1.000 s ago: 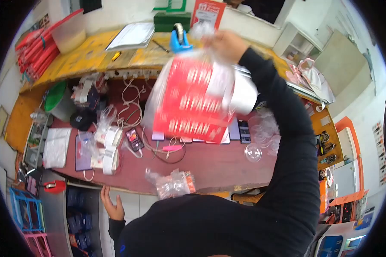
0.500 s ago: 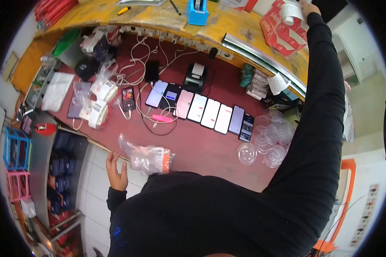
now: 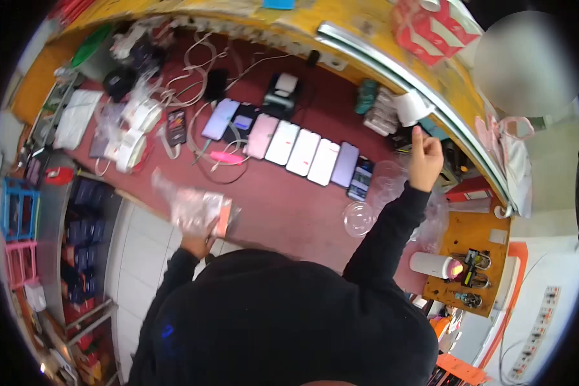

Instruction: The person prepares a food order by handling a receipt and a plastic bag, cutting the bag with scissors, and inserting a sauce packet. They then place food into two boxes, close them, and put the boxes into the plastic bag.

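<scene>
My left hand (image 3: 198,244) is at the near edge of a clear plastic bag (image 3: 196,209) with an orange strip. Its fingers are closed around that edge, partly hidden by the bag. My right hand (image 3: 426,164) is raised over the right side of the red tabletop (image 3: 270,212). One digit points up and stands apart from the curled others, and I see nothing in it. Just beyond that fingertip is a white roll (image 3: 410,108) below the shelf edge. Clear plastic lids (image 3: 359,219) lie near my right sleeve.
Several phones (image 3: 303,153) lie in a slanted row across the table. Left of them are tangled white cables (image 3: 199,64) and a pink tag (image 3: 227,157). A small black printer (image 3: 282,93) stands behind. A white bottle (image 3: 431,264) lies at the right, and a red-and-white box (image 3: 431,29) sits above.
My right hand has come down from the box on the upper shelf to above the table. My left hand has moved from beside the bag onto its edge. The view has shifted too.
</scene>
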